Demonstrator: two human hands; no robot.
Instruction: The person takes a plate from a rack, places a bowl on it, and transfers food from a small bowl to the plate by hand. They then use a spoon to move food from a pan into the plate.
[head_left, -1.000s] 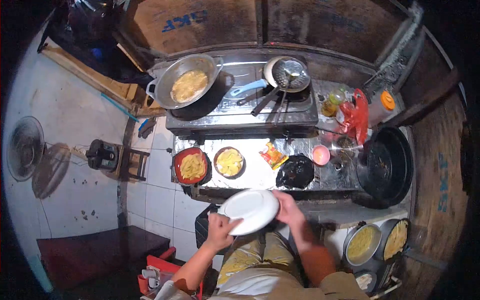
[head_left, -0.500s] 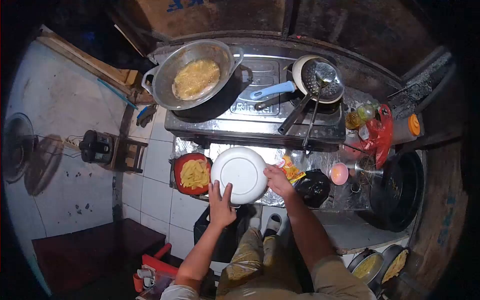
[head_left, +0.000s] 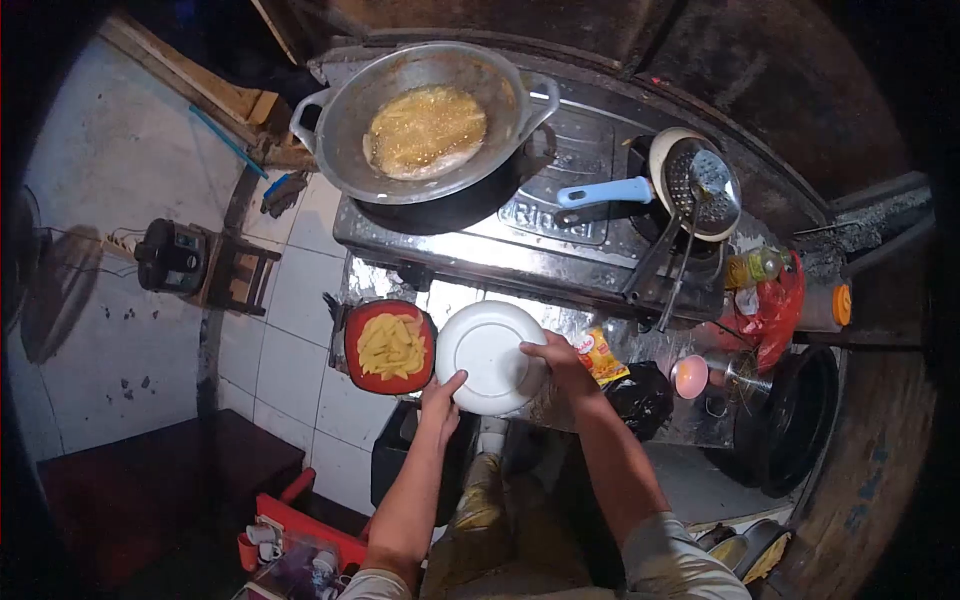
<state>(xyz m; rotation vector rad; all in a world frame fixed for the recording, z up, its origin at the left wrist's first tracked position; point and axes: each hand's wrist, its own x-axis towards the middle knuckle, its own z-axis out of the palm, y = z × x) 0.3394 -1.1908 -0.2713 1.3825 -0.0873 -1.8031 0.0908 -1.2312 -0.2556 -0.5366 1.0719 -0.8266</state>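
Note:
A round white plate [head_left: 487,352] is held low in front of the stove, a ring showing on the face turned up to me. My left hand [head_left: 440,402] grips its lower left edge, thumb at the rim. On the right side, my right hand [head_left: 563,366] has its thumb on the upper face and its other fingers hidden beneath. Just left of the plate lies a red square dish [head_left: 375,383] of cut pale-yellow potato pieces [head_left: 391,346]. Above, on the stove, a large two-handled wok [head_left: 345,140] holds pieces frying in bubbling oil [head_left: 428,130].
The metal stove [head_left: 440,245] also bears a blue-handled pan [head_left: 610,191] with a perforated skimmer [head_left: 705,185] on it. Right of the plate are a yellow packet [head_left: 600,357], a black plastic bag [head_left: 642,398], a pink bowl [head_left: 689,377] and a large black basin [head_left: 800,420].
My left fingers have shifted from the plate's face to its edge, and my right thumb has come over its face. The view has shifted, with the wok now appearing larger.

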